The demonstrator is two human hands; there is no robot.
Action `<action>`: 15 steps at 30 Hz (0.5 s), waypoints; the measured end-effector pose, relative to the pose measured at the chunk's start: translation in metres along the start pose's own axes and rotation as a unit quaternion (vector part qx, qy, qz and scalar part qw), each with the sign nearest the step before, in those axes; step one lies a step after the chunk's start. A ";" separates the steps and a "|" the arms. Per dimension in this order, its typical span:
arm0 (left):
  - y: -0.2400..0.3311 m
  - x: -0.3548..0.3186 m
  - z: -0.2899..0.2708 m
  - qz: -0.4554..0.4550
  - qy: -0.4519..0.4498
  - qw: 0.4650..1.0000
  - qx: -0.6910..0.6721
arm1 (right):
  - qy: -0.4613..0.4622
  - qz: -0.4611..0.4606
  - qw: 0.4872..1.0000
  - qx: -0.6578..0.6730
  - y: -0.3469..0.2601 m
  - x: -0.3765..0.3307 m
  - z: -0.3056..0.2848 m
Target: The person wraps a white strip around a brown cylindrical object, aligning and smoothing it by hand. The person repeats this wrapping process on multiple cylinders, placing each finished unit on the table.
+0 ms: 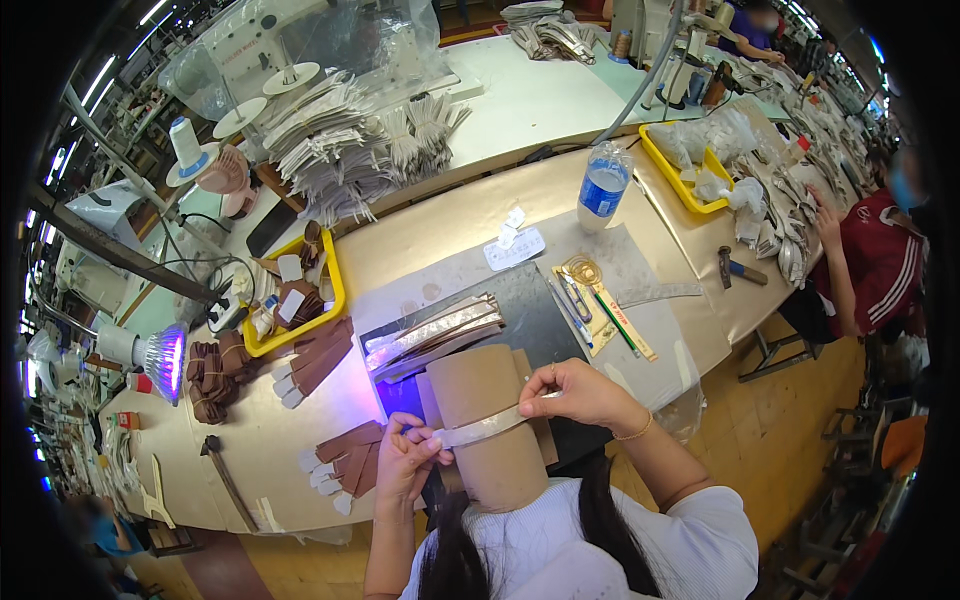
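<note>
A pale, whitish strip lies across a rounded tan cardboard form in front of me. My left hand pinches the strip's left end between thumb and fingers. At the other end, my right hand is closed on the strip with thumb and forefinger. Just beyond the form, a stack of shiny pale strips rests on a dark board. Brown strips with whitish ends are fanned out beside my left hand.
A lit lamp casts purple light from the left. Yellow trays stand left and far right. A water bottle, pens and a ruler, and a hammer lie about. A co-worker in red sits at right.
</note>
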State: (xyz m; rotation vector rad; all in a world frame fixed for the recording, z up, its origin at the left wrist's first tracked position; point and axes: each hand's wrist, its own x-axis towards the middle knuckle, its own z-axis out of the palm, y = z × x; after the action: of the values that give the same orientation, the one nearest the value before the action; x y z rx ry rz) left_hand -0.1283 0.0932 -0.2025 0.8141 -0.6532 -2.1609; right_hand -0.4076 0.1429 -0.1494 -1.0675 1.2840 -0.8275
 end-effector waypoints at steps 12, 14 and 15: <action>0.003 -0.002 0.000 -0.002 0.003 1.000 0.007 | -0.013 0.041 0.977 0.208 0.036 0.004 0.011; 0.004 -0.002 0.002 -0.002 0.005 1.000 0.007 | -0.018 0.049 0.970 0.239 0.039 0.005 0.011; 0.003 -0.003 0.002 -0.005 0.007 1.000 0.008 | -0.019 0.059 0.964 0.260 0.041 0.004 0.010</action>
State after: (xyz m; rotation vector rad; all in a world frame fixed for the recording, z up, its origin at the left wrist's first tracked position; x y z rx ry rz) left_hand -0.1268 0.0945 -0.1978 0.8422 -0.6601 -2.1589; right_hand -0.4004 0.1540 -0.1899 -0.5786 1.0064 -0.9768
